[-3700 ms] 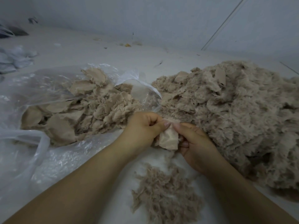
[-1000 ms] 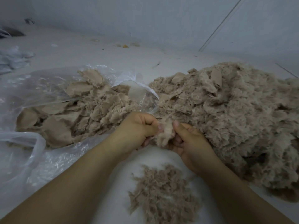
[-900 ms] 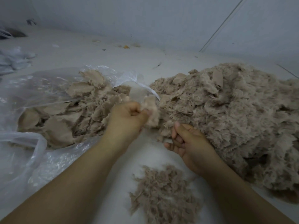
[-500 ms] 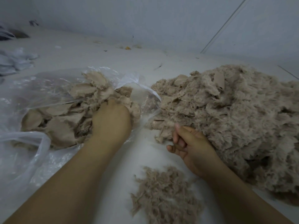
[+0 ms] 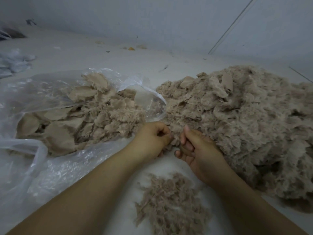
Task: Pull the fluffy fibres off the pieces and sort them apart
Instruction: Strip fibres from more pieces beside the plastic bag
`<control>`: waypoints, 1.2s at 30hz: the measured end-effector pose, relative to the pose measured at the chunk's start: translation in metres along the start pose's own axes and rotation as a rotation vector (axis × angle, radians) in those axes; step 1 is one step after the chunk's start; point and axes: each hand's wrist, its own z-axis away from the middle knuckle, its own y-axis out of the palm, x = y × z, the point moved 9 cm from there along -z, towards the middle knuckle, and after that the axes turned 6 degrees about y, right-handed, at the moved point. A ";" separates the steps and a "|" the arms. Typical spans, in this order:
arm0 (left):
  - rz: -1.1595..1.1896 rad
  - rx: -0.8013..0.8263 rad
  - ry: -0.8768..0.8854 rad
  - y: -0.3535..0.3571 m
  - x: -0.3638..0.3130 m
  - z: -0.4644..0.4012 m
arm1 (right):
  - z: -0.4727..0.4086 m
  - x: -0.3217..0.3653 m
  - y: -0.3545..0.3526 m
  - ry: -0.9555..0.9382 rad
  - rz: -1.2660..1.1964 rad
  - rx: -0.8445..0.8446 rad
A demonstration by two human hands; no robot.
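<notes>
Both hands meet at the near edge of the big fluffy heap (image 5: 237, 126) — the left hand (image 5: 152, 139) in a curled grip on a tuft, the right hand (image 5: 196, 146) pinching it too. Pulled fibres (image 5: 171, 202) lie below; stripped pieces (image 5: 81, 116) fill the plastic bag (image 5: 33, 167) — all on a white tabletop (image 5: 162, 167).

A pale floor (image 5: 118, 61) bears a big fluffy heap (image 5: 245, 124), a plastic bag (image 5: 50, 167) — and loose fibres (image 5: 171, 206).

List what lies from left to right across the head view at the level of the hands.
Clear plastic bag of stripped pieces → left hand → right hand → big fluffy heap.
</notes>
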 end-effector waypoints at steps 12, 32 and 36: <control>0.443 -0.155 -0.002 -0.029 -0.004 0.007 | -0.007 -0.008 -0.010 0.076 -0.056 -0.097; 0.465 0.131 -0.053 0.010 -0.003 0.015 | -0.001 -0.004 0.003 0.061 0.063 0.047; 0.361 0.131 0.009 0.012 -0.002 0.014 | -0.002 -0.003 0.001 0.065 0.075 0.001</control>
